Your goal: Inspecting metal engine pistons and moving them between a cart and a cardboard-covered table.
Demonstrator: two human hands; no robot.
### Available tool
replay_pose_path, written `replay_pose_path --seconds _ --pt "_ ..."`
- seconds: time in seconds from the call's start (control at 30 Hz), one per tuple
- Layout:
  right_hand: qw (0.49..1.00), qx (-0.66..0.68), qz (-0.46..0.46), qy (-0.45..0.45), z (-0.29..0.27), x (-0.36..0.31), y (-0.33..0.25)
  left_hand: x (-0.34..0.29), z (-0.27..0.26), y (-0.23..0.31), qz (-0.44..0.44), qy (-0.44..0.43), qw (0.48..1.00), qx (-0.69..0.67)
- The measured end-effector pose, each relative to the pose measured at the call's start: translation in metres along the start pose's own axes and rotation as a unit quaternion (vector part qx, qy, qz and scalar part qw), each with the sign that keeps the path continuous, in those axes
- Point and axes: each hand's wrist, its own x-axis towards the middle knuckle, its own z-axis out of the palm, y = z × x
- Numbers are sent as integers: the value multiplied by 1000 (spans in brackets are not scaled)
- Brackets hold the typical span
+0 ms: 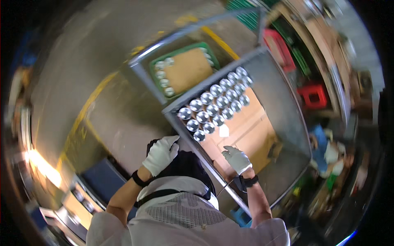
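Note:
My right hand (pixel 237 160), in a white glove, is over the cardboard sheet (pixel 246 127) in the metal-framed table. Its fingers are stretched out and nothing shows in them. Just beyond the fingertips lies a small white piece (pixel 223 131), too small to name. Rows of shiny, round metal parts (pixel 212 110) stand close together on the cardboard's far left side. My left hand (pixel 161 156), also gloved, is in front of my body, by the table's near left edge. Its fingers are partly bent and apart, with nothing visible between them.
Beyond the table's left edge, a green crate (pixel 180 95) holds cardboard with more round metal parts along its sides. A raised metal bar (pixel 164 43) runs above it. Red stools (pixel 312 96) and shelving stand at right. A dark blue box (pixel 102 179) is at lower left.

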Motion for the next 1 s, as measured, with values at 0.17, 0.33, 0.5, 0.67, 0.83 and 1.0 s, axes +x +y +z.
replay_pose_path --seconds 0.17,0.33,0.5,0.67,0.83,1.0 --pt "986 9 -164 -30 -2 25 -56 -116 -24 -6 -157 155 974 -54" --pt "951 -32 -244 -188 32 29 -117 -247 -4 -12 -268 257 919 -128" --pt "863 -152 -407 -258 86 3 -195 -370 6 8 -372 374 832 -170" --pt "748 -240 -551 -282 132 -70 -311 -486 32 25 -397 530 731 -163" --pt "647 -269 -654 -285 198 -128 -382 -574 47 43 -420 609 626 -246" --pt "565 -308 -678 -357 269 -205 -429 -650 83 39 -430 669 571 -202"
